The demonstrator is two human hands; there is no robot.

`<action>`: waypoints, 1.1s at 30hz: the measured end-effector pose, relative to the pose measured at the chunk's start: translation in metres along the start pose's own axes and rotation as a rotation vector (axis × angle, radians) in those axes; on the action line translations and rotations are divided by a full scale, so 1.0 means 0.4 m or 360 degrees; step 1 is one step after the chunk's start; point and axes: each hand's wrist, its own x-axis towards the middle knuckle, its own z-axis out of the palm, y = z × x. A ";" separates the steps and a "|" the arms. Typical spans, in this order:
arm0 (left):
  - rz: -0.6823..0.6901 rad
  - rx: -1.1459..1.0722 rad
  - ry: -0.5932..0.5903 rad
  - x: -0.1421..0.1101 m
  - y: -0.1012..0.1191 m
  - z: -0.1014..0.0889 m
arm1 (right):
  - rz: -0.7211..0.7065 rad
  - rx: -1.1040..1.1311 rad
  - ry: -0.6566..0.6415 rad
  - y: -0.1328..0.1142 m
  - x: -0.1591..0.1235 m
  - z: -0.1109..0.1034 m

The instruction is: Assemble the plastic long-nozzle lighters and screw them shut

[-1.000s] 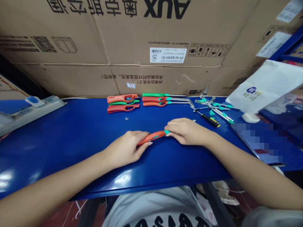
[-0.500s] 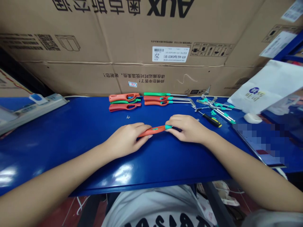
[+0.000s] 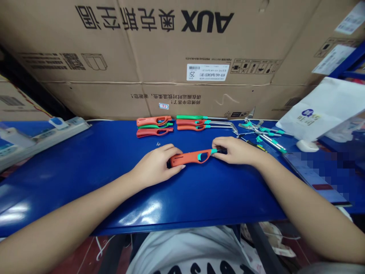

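Observation:
An orange lighter body with a teal trigger [image 3: 191, 156] lies flat on the blue table [image 3: 85, 167], held at both ends. My left hand [image 3: 155, 165] is closed round its butt end, thumb underneath. My right hand [image 3: 236, 150] pinches its teal front end, where the nozzle is hidden by my fingers. A tiny screw [image 3: 158, 144] lies just behind my left hand.
At the back lie orange and green handle shells [image 3: 154, 126], finished lighters [image 3: 199, 122], loose teal and metal parts [image 3: 262, 131] and a black-handled screwdriver [image 3: 255, 145]. A power strip [image 3: 42, 135] is at the left, a white bag [image 3: 322, 108] at the right, cardboard boxes [image 3: 182, 57] behind.
The lighter has been turned from edge-on to flat, its side and trigger opening now facing up. Both hands have shifted slightly away from me with it.

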 end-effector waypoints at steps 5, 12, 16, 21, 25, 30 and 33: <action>-0.0073 0.0052 -0.0159 0.003 -0.006 0.004 | 0.0147 0.0227 -0.0236 0.005 -0.002 -0.019; -0.0069 -0.0028 -0.0149 0.003 -0.008 0.009 | 0.0684 -0.0391 0.0023 0.091 -0.036 -0.064; -0.0024 -0.0020 -0.0130 0.000 -0.006 0.009 | 0.1351 -0.0502 -0.0211 0.137 -0.080 -0.112; -0.0020 -0.0006 -0.0138 -0.002 -0.003 0.007 | 0.1537 -0.0301 -0.0665 0.145 -0.102 -0.144; -0.0047 -0.0025 -0.0138 -0.005 0.004 0.003 | 0.1470 -0.0343 -0.0583 0.157 -0.109 -0.146; -0.0071 -0.0076 -0.0142 -0.007 0.007 0.003 | 0.1419 -0.0459 -0.0507 0.176 -0.116 -0.145; -0.0064 -0.0066 -0.0138 -0.008 0.006 0.004 | 0.1400 -0.0512 -0.0476 0.182 -0.105 -0.137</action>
